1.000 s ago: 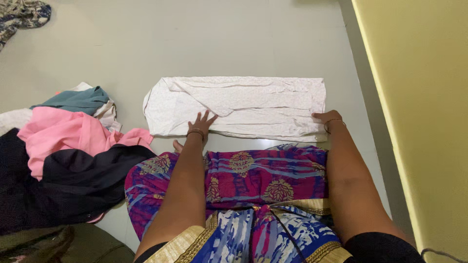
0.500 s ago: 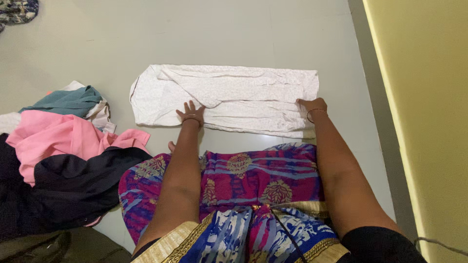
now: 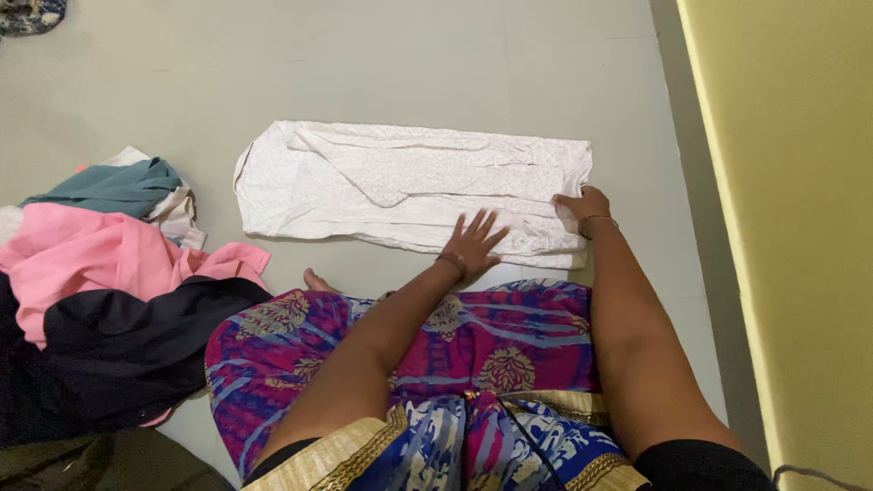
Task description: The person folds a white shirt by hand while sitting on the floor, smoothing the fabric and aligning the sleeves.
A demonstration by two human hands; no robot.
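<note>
Hands first: I see the left hand (image 3: 473, 244) has slid rightward along the near edge of the white garment (image 3: 409, 186) since half a second back, when it pressed nearer the cloth's middle; it now lies flat, fingers spread wide, holding nothing, close to the right hand (image 3: 582, 207). That right hand sits at the garment's right end, fingers curled down on the fabric — whether it pinches the edge or only presses I cannot tell. The garment itself lies as it did before, a long folded strip on the grey floor (image 3: 436, 64), running left to right just beyond the patterned skirt (image 3: 455, 364) over my knees. I read the shift as a smoothing stroke: the near layer looks flatter under the palm, and the fold seems settled rather than half-made. Relative to my grip, the cloth is directly beneath both hands, its left end well apart from either, its far edge beyond the fingertips. At the left lies a heap of clothes — a pink piece (image 3: 91, 255), a dark one (image 3: 118, 355) and a teal one (image 3: 114, 186) — near the strip but not touching it. A yellow wall (image 3: 791, 227) runs along the right.
</note>
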